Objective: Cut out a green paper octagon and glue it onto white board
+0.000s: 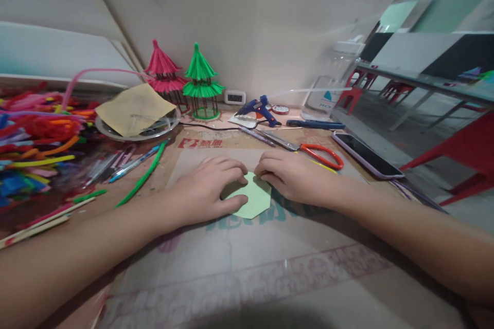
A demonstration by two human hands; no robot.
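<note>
A pale green many-sided paper piece [252,198] lies on the covered table in the middle of the view. My left hand [216,185] rests on its left side, with thumb and fingers spread apart around the paper's edge. At the upper right edge of the paper is my right hand [287,175], its fingers bent and pressed together at the paper. Whether the right fingertips pinch anything besides the paper's edge is hidden.
Behind stand a pink pagoda [164,72], a green pagoda [203,85] and a blue glue gun [259,108]. Orange-handled scissors [322,156] and a phone [366,156] lie right. Colourful pipe cleaners [34,139] and a plate [144,135] sit left; a bottle [328,82] stands back right.
</note>
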